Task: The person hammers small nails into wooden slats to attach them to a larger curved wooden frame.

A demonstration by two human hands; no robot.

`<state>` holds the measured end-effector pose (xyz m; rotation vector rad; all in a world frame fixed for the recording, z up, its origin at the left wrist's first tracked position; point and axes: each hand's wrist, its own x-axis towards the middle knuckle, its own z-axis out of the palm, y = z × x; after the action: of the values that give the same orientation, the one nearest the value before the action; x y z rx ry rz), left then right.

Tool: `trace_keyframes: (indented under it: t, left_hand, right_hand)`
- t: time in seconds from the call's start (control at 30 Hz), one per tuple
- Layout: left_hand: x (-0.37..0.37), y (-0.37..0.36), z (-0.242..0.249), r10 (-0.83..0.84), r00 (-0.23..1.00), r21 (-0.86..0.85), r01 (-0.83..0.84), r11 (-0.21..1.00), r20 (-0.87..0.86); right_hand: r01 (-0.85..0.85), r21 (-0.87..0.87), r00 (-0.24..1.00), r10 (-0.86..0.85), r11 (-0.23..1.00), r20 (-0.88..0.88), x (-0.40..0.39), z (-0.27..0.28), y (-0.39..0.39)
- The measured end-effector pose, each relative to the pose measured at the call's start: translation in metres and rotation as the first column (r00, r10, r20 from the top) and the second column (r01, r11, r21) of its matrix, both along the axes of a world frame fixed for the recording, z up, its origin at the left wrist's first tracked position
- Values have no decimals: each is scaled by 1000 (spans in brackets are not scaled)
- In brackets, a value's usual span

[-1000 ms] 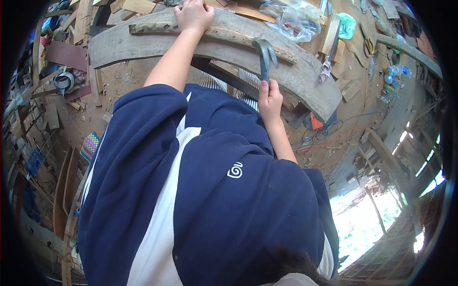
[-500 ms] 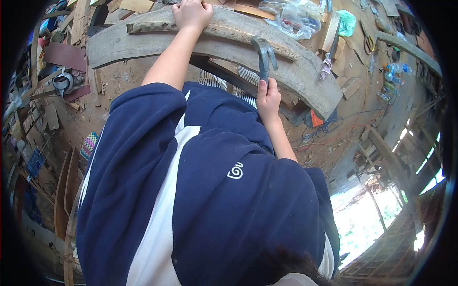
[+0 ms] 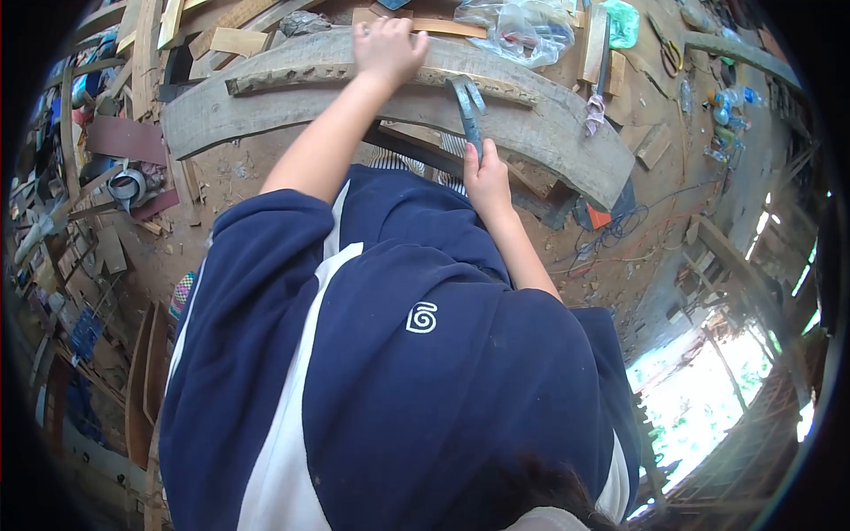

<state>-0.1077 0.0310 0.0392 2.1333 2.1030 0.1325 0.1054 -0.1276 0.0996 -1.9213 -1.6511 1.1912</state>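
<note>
My right hand [image 3: 488, 181] is wrapped round the handle of a claw hammer [image 3: 469, 115], thumb along the grip. The hammer's metal head overlaps the rough narrow wood strip [image 3: 310, 76] lying lengthwise on a wide, curved grey plank [image 3: 266, 108]. My left hand [image 3: 390, 51] reaches across the strip to the plank's far edge, its fingers bent and somewhat apart. Its fingertips point away from me, close to a small brown wood block [image 3: 367, 15]; their undersides are hidden.
Beyond the plank lie a clear plastic bag [image 3: 522, 31], a green bag [image 3: 622, 24] and wood offcuts [image 3: 241, 41]. Pliers [image 3: 670, 53] rest at the far right. A roll of tape-like material [image 3: 127, 187] sits left, and cables [image 3: 620, 232] cross the floor at right.
My left hand has lifted off the strip and shifted right, toward the plank's far edge. The hammer has moved slightly left, with its head over the strip.
</note>
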Motion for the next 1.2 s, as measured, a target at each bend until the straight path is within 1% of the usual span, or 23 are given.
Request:
trace_keyframes:
  t: [0.07,0.1,0.13,0.2,0.23,0.3,0.37,0.43,0.47,0.5,0.53,0.63,0.7,0.73,0.77,0.8,0.87,0.93,1.0,1.03,1.13,1.2]
  left_hand:
    - [23,3,-15,151,977,18,-155,988,147]
    - [29,1,-20,142,988,60,-145,988,55]
    - [30,1,-25,127,990,59,-130,990,53]
    - [35,1,-9,133,991,-48,-133,990,-8]
    - [35,1,-14,132,991,7,-132,991,-21]
    - [35,3,-14,115,993,-6,-115,993,-2]
    - [33,4,-16,111,994,-23,-111,994,17]
    - [33,3,-16,111,994,39,-112,993,24]
    - [33,2,-17,119,993,33,-119,992,18]
    - [34,3,-16,128,992,29,-128,991,-3]
    - [34,3,-16,134,991,26,-134,991,-24]
    - [34,3,-14,139,990,10,-138,990,-23]
    - [34,3,-14,144,989,8,-144,990,-28]
    - [35,3,-14,148,988,7,-148,989,-33]
    - [35,3,-17,150,988,5,-150,989,-32]
    - [34,3,-19,141,990,37,-141,989,1]
    - [35,2,-18,134,990,71,-136,988,33]
    - [35,4,-13,154,988,-10,-154,988,-9]
    - [34,4,-11,152,988,-6,-152,988,-6]
    - [36,4,-10,149,989,1,-149,989,3]
    - [36,4,-8,155,987,-23,-154,988,33]
    - [36,3,-8,154,988,-20,-154,988,22]
  right_hand:
    - [21,-36,1000,-21,999,1,0,1,0]
    - [34,-37,999,-34,999,-2,0,2,0]
    - [42,-8,999,-42,999,-33,1,4,-1]
    - [65,19,996,-64,998,-63,6,6,0]
    - [64,38,995,-60,997,-80,9,7,-3]
    - [73,46,992,-67,996,-103,12,5,-6]
    - [81,125,988,-63,989,-139,13,3,-10]
    - [77,101,989,-63,992,-134,11,-2,-8]
    - [72,94,990,-60,993,-127,10,-3,-4]
    - [55,26,994,-53,998,-92,10,-2,1]
    - [50,25,994,-47,998,-95,9,0,3]
    - [41,72,991,-31,997,-131,9,3,5]
    - [55,207,981,-15,977,-193,8,4,1]
    - [54,205,981,-14,977,-192,8,3,0]
    - [47,141,988,-24,989,-154,8,2,-1]
    - [41,78,993,-32,996,-114,9,1,-2]
    - [48,88,992,-37,995,-117,10,1,-1]
    - [55,102,991,-42,993,-125,9,3,1]
    - [85,136,981,-60,987,-184,9,6,-4]
    - [87,135,981,-61,987,-182,8,5,-4]
    - [76,111,989,-60,991,-136,8,0,-3]
    - [66,47,992,-60,997,-113,8,0,-1]
